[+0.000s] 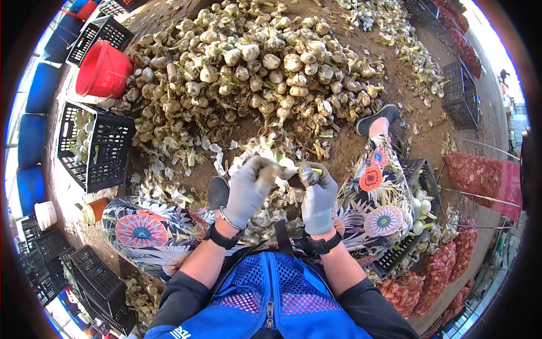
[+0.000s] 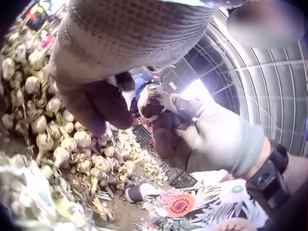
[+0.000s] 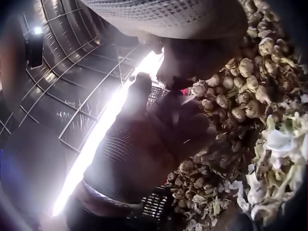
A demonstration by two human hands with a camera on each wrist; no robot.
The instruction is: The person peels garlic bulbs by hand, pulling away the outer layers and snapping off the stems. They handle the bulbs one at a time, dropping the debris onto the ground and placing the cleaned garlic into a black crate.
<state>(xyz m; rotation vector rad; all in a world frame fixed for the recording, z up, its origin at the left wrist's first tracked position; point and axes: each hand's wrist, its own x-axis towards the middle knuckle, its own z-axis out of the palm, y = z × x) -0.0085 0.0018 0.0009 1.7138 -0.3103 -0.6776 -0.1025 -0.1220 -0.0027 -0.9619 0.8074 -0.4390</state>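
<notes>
Both hands wear light grey work gloves and meet in front of the body in the head view. My right hand (image 1: 318,199) grips a soil-stained garlic bulb (image 2: 152,102), its short green stem (image 1: 317,171) poking out past the fingers. Close beside it, my left hand (image 1: 248,191) has its thumb and fingers curled in toward the bulb; I cannot tell whether a bit of skin is pinched there. In the right wrist view the left glove (image 3: 144,144) shows dark against glare, and the right hand's fingers hide the bulb. Loose white garlic skins (image 1: 262,151) lie beyond the hands.
A large heap of garlic bulbs (image 1: 243,68) lies ahead. On the left stand a red bucket (image 1: 101,70) and a black crate (image 1: 107,150) holding garlic. Another crate (image 1: 395,257) sits by the right leg, with red mesh sacks (image 1: 437,265) farther right.
</notes>
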